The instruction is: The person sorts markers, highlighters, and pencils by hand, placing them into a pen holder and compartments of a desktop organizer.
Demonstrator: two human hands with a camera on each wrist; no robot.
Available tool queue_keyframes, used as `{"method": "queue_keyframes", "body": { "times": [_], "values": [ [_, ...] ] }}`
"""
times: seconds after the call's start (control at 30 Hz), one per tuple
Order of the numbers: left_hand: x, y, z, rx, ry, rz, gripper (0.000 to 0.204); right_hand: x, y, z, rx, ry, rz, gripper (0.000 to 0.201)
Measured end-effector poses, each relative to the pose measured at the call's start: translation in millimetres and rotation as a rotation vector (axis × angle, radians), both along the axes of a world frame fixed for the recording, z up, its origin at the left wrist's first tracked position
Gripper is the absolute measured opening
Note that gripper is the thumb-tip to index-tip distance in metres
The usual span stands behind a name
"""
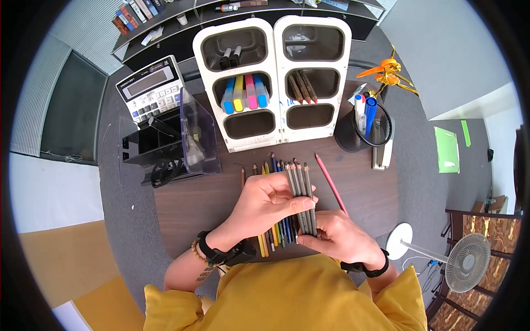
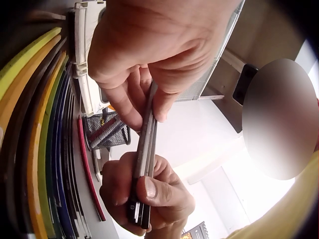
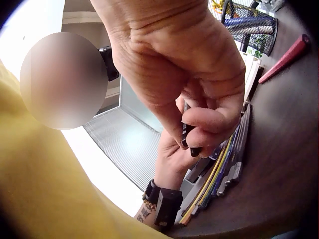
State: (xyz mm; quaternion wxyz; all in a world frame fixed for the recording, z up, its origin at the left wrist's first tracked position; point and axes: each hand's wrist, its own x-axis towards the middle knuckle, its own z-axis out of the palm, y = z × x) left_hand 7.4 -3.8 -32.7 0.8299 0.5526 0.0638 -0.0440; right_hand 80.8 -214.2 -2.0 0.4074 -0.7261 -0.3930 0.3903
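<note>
Several grey pencils (image 1: 298,179) stand in a bundle above the desk, points away from the person. My left hand (image 1: 264,205) pinches them around the middle, thumb across the near side. Lower down, my right hand (image 1: 341,237) grips the bundle near its blunt ends, which show dark in the left wrist view, where the right thumb presses on the pencils (image 2: 145,154). Beneath the hands lies a row of coloured pencils (image 1: 262,243), yellow, green, blue and dark, partly hidden by the left hand. A pinkish-red pencil (image 1: 331,185) lies apart, right of the bundle.
Behind the hands stands a white organizer (image 1: 279,83) with highlighters (image 1: 251,94), black markers (image 1: 231,58) and brown pencils (image 1: 302,87) in its compartments. A mesh cup (image 1: 348,132) of pens is at right. A calculator (image 1: 152,91) and a dark desk caddy (image 1: 201,138) stand at left.
</note>
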Motion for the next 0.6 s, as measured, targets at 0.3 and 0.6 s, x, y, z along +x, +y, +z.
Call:
{"method": "queue_keyframes", "body": {
  "times": [0.3, 0.6],
  "values": [
    [-2.4, 0.9, -2.3, 0.122, 0.030, -0.135, 0.026, -0.3, -0.2, 2.5, 0.015, 0.044, -0.018, 0.022],
    [-1.2, 3.9, 0.5, 0.349, -0.269, -0.105, 0.021, 10.3, -0.7, 35.9, 0.152, -0.052, -0.268, 0.036]
  ]
}}
